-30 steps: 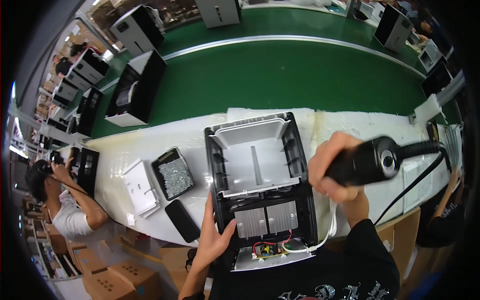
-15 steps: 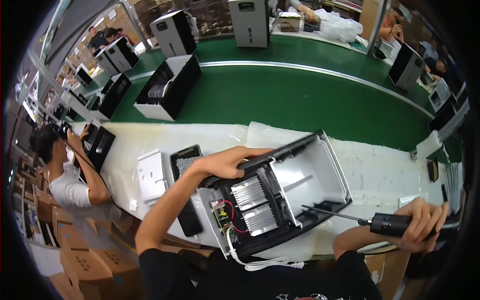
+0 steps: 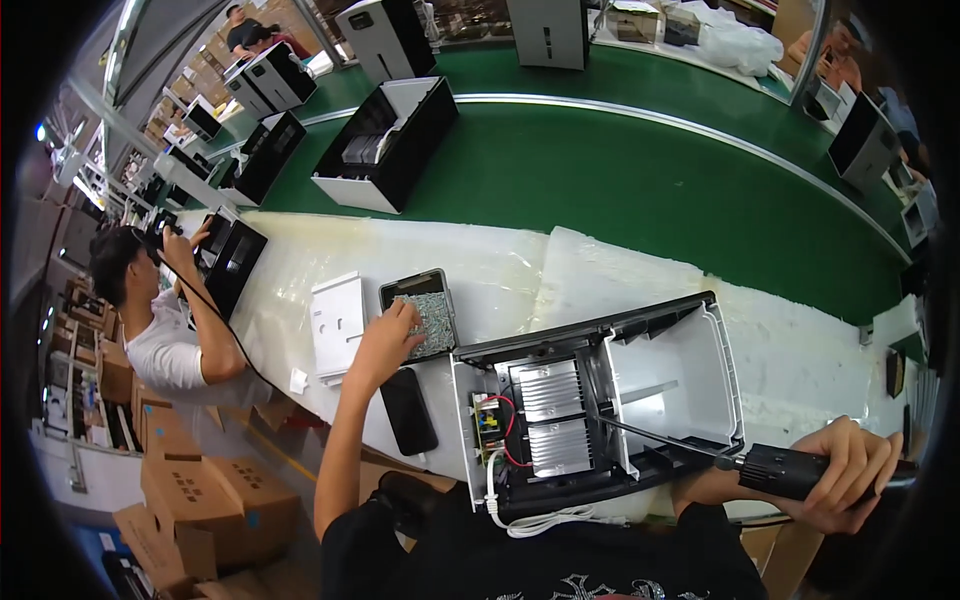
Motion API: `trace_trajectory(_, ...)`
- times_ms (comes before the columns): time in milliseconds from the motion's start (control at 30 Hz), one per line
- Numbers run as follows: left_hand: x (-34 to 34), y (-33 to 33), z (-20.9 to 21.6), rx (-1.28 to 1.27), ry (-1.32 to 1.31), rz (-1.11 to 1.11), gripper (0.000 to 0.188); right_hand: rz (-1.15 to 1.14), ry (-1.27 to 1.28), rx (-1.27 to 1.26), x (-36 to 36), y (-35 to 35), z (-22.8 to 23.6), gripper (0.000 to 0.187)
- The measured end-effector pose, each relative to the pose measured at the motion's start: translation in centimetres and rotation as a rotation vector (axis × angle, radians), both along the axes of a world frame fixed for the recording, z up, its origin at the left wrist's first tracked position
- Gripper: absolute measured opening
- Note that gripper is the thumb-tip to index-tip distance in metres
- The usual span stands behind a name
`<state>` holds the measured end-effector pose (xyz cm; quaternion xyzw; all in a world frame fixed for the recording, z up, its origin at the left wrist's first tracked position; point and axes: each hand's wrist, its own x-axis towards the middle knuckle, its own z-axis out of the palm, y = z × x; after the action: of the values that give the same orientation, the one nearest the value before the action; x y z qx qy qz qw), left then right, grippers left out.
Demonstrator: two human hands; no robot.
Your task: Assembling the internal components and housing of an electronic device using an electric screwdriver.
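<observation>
The black case (image 3: 628, 380) lies open at the near edge of the surface (image 3: 480, 265), right of the tray (image 3: 449, 300). My right hand (image 3: 848, 470) has its fingers wrapped round the screwdriver (image 3: 790, 472), its thin shaft crossing the case. My left hand (image 3: 390, 345) dips into the tray with fingers bent over the small screws (image 3: 432, 325); I can't tell whether they pinch one.

If the shaft wandered, I think it could scratch the metal fins (image 3: 552, 390) or snag the red wire (image 3: 512, 428). A badly gripped screw might drop inside the case, and the white cord (image 3: 550, 522), looped at the near edge, could catch my clothes.

White plates (image 3: 338, 325) and a phone (image 3: 408, 412) lie by the tray. Past the far edge runs a green belt (image 3: 620, 190); a co-worker (image 3: 165, 340) is at the left end, near cardboard boxes (image 3: 225, 510).
</observation>
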<state>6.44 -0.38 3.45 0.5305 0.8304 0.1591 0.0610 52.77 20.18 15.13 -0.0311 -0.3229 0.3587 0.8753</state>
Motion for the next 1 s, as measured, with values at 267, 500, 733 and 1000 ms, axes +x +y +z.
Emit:
trace_trajectory(267,0.1,-0.1,-0.8,0.212,-0.225,0.091,0.012,-0.465,-0.217,0.022,1.9,1.7,-3.0,0.03)
trace_trajectory(500,0.6,1.2,-0.3,0.327,-0.241,0.183,0.008,0.755,-0.124,0.445,0.4,0.4,-1.4,0.029)
trace_trajectory(733,1.0,2.0,0.6,0.409,-0.238,0.134,0.009,0.616,-0.186,0.515,7.1,1.8,-5.9,0.056)
trace_trajectory(1000,1.9,2.7,2.2,0.632,-0.539,0.161,0.009,-0.961,-0.369,0.04,3.2,2.3,-2.9,0.054)
